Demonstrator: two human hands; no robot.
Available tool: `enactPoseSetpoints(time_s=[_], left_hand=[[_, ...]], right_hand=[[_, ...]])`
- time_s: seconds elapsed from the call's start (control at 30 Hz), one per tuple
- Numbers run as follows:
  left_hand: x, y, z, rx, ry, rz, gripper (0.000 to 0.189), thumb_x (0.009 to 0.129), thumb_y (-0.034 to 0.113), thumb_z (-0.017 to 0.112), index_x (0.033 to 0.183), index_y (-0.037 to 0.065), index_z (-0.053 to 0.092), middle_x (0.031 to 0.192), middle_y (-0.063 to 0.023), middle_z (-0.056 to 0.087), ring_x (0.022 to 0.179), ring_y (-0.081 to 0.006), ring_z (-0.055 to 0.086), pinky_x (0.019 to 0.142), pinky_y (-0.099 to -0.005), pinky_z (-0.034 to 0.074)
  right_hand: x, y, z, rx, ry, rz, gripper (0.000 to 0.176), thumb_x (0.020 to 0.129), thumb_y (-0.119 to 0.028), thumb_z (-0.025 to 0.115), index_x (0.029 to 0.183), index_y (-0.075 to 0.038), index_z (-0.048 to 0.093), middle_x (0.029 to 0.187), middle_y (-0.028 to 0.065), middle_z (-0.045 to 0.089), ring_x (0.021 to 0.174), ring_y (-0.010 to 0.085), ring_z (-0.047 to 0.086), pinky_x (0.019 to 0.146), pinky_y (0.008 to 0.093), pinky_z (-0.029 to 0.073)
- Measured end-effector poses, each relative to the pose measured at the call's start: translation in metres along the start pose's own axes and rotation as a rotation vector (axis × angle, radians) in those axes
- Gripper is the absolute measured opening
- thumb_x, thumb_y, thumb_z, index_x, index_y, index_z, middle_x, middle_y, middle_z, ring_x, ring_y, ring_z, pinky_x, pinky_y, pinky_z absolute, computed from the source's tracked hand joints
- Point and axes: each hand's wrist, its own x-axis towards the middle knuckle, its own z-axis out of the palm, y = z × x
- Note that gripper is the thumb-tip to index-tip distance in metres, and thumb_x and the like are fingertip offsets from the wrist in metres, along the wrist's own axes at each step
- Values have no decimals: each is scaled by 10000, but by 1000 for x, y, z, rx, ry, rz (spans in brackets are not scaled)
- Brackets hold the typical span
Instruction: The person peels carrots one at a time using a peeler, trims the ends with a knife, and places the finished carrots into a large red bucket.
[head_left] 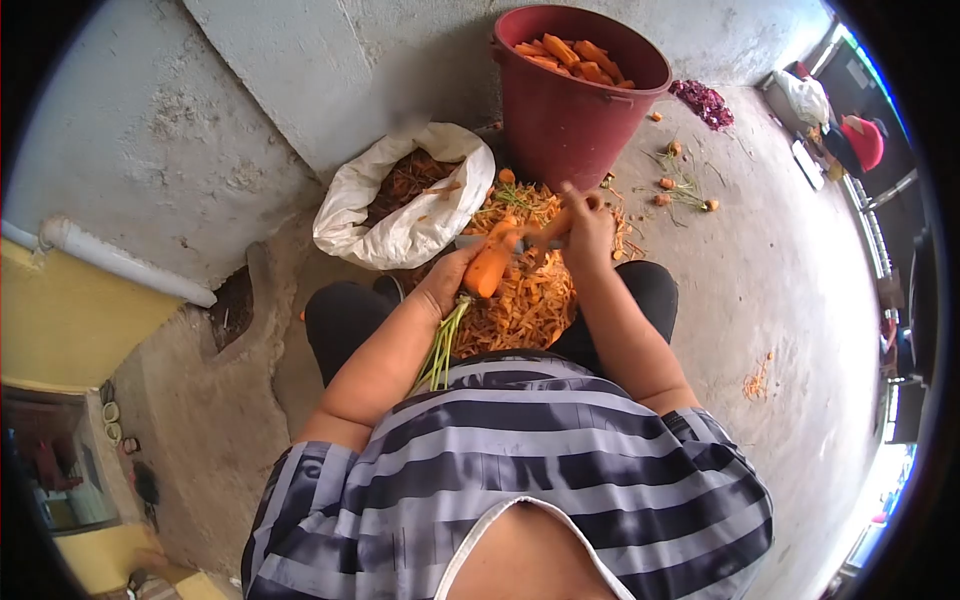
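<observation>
My left hand [447, 281] is closed around an orange carrot [488, 268], whose green stems hang down toward my lap. My right hand [588, 228] is closed too, on a peeler that is blurred and partly hidden, at the right of the carrot. Below both hands lies a large heap of orange peelings [520, 312], between my knees. Just left of the heap stands an open white sack [455, 215] with brownish peelings inside.
Behind the heap, a tall red bucket [575, 125] holds peeled carrots [565, 55]. Carrot tops [667, 184] and purple scraps [703, 104] lie on the floor to its right. A grey wall [400, 50] rises behind the sack.
</observation>
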Motion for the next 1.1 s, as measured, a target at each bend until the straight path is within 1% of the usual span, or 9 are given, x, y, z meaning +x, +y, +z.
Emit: enactPoseSetpoints(time_s=[0.13,0.27,0.37,0.47,0.53,0.67,0.87,0.93,1.1], left_hand=[[3,-3,6,-25,71,36,408,902,346,417,1102,2,507,874,-92,611,689,-153,607,602,-264,515],[-4,-9,11,-5,42,30,389,904,321,425,1113,2,505,925,-80,597,746,-154,601,643,-268,509],[-10,-9,21,-11,69,15,405,902,354,414,1110,15,491,869,-96,593,693,-173,608,557,-278,512],[-10,0,21,-47,107,11,421,896,375,424,1106,16,496,863,-94,591,661,-178,600,550,-271,496],[-2,1,9,-18,104,36,415,900,354,429,1108,5,516,939,-64,589,772,-142,584,712,-243,476],[7,-9,8,-81,168,-3,414,902,358,424,1084,3,534,949,-69,598,793,-132,587,689,-257,481],[-4,-10,16,77,133,-11,427,896,360,437,1064,-25,513,877,-90,601,721,-153,603,613,-256,504],[-5,-5,15,15,44,-15,441,895,370,433,1049,-35,513,856,-103,603,694,-164,606,603,-272,510],[4,-9,2,55,77,88,447,912,375,377,1013,-27,544,809,-100,610,672,-169,608,573,-259,501]], right_hand=[[-43,2,24,-69,-317,-40,212,712,-163,691,718,-27,528,627,17,501,508,93,426,450,246,355],[-2,-17,27,-232,60,120,225,703,-180,684,727,-19,529,620,27,504,498,111,419,461,255,350],[82,19,-31,4,180,-124,177,701,-105,681,730,-20,528,626,49,514,522,138,470,476,265,375],[58,9,-25,-1,185,0,209,709,-155,683,735,-26,521,632,59,520,524,141,469,476,276,377],[2,-5,9,-65,28,-24,308,707,-278,687,751,-26,515,613,52,513,533,133,474,481,288,385],[-35,-2,29,-295,-235,24,218,701,-154,685,755,-8,532,589,35,502,501,108,464,439,228,366],[87,19,-18,-144,206,-148,213,735,-162,666,760,-38,494,596,44,489,445,119,426,381,257,324],[74,1,-16,3,241,22,218,736,-167,671,769,-49,491,600,43,490,445,119,428,378,258,330],[-20,-2,22,23,-162,80,217,727,-170,679,739,-46,501,601,42,495,491,120,453,433,241,359]])
